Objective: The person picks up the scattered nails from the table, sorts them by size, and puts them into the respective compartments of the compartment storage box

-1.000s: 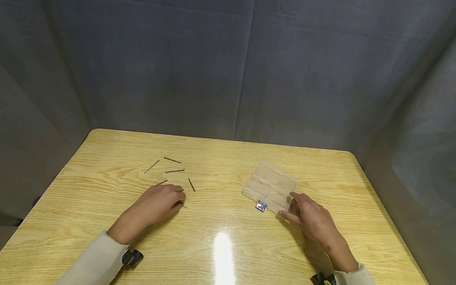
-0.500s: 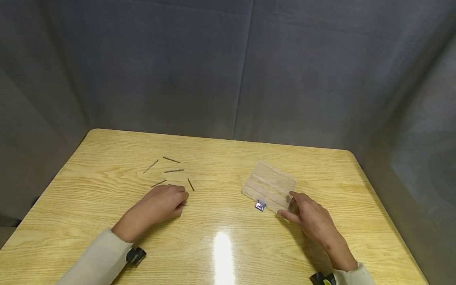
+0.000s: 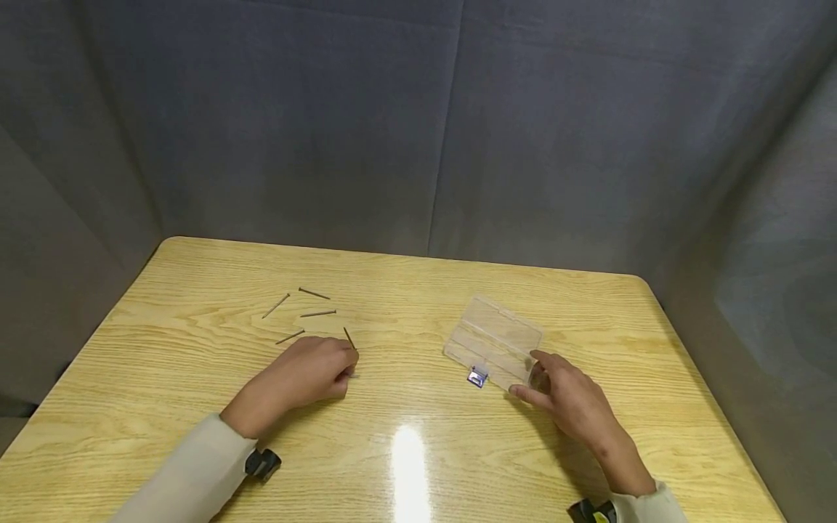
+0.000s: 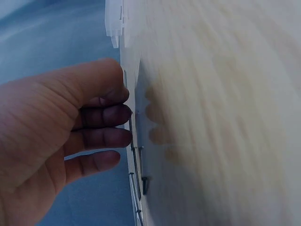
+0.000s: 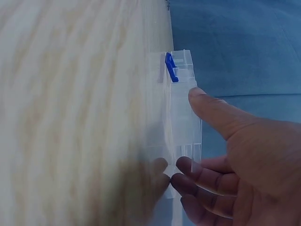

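Observation:
My left hand (image 3: 317, 369) is low over the table, thumb and fingertips pinched together. A thin nail (image 3: 354, 376) pokes out past its fingertips; the rest is hidden by the hand. Touching or just behind the knuckles lies a dark nail (image 3: 349, 336). Several more nails (image 3: 318, 314) are scattered beyond it, and some nails (image 4: 144, 185) show below the fingers in the left wrist view. My right hand (image 3: 572, 396) grips the near right corner of a clear plastic divided box (image 3: 500, 330), thumb on its front side. A blue latch (image 5: 170, 67) juts from the box's front.
The wood-grain table (image 3: 405, 290) has a bright light reflection near its front. Dark grey curtains (image 3: 327, 131) hang behind it and at both sides. Bare tabletop lies between the nails and the box.
My left hand has slid to the right with the pinched nail, uncovering a nail on its left and partly covering the dark one. The right hand and box stay put.

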Demonstrator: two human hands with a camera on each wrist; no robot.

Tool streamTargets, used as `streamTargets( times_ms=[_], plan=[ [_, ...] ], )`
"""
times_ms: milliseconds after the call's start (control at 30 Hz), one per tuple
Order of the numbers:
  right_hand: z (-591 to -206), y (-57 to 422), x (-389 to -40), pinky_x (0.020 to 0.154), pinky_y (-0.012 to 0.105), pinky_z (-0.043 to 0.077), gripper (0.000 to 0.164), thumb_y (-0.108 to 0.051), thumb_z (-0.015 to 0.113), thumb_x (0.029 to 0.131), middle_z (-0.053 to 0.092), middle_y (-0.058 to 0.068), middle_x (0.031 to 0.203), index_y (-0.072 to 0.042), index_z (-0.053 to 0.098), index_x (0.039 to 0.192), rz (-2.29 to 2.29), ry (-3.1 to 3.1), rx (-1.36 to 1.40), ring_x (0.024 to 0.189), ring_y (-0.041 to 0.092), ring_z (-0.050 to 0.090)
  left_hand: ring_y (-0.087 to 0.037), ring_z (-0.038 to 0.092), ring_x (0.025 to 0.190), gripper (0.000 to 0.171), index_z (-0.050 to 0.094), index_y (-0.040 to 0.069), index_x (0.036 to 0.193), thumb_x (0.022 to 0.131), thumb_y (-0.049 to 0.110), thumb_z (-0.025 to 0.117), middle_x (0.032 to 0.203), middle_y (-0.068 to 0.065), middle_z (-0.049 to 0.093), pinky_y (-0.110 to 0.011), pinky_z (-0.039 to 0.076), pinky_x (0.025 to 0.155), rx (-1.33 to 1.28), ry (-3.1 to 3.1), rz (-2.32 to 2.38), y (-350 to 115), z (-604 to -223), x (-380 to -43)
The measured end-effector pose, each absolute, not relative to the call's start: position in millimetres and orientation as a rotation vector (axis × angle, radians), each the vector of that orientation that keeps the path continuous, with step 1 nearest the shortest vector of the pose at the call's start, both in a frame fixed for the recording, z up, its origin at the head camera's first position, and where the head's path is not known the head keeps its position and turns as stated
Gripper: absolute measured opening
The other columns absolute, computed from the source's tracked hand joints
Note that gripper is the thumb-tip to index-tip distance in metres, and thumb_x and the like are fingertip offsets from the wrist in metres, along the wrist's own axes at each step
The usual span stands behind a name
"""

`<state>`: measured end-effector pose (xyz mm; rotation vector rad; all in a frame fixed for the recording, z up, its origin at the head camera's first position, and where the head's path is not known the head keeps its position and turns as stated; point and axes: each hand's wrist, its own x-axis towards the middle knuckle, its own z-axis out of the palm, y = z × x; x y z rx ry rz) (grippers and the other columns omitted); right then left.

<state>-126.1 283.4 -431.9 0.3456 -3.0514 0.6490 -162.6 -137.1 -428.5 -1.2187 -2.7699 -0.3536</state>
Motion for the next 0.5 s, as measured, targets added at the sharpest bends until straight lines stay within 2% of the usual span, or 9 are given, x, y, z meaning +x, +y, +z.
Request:
streamTargets(
  times_ms=[233, 500],
  plan=[
    [-438, 289, -129, 0.076, 0.043, 0.055, 0.078, -0.047, 0.081, 0.088, 0.066, 0.005, 0.106, 0.004, 0.054, 0.140, 0.861, -3.032, 0.318, 0.089, 0.019, 0.065, -0.005, 0.033, 0.058, 0.027, 0.050, 0.021, 0.069, 0.082, 0.002, 0.065, 0.069, 0.011, 0.040, -0.026, 0.033, 0.052, -1.242, -2.752, -0.369, -123, -423, -166],
    [-441, 291, -129, 0.076, 0.037, 0.052, 0.074, -0.038, 0.084, 0.087, 0.062, 0.003, 0.102, 0.004, 0.054, 0.140, 1.023, -2.984, 0.326, 0.086, 0.018, 0.059, -0.005, 0.030, 0.060, 0.027, 0.049, 0.021, 0.068, 0.081, 0.000, 0.061, 0.068, 0.010, 0.039, -0.025, 0.027, 0.054, -1.276, -2.745, -0.471, -106, -423, -177]
  ],
)
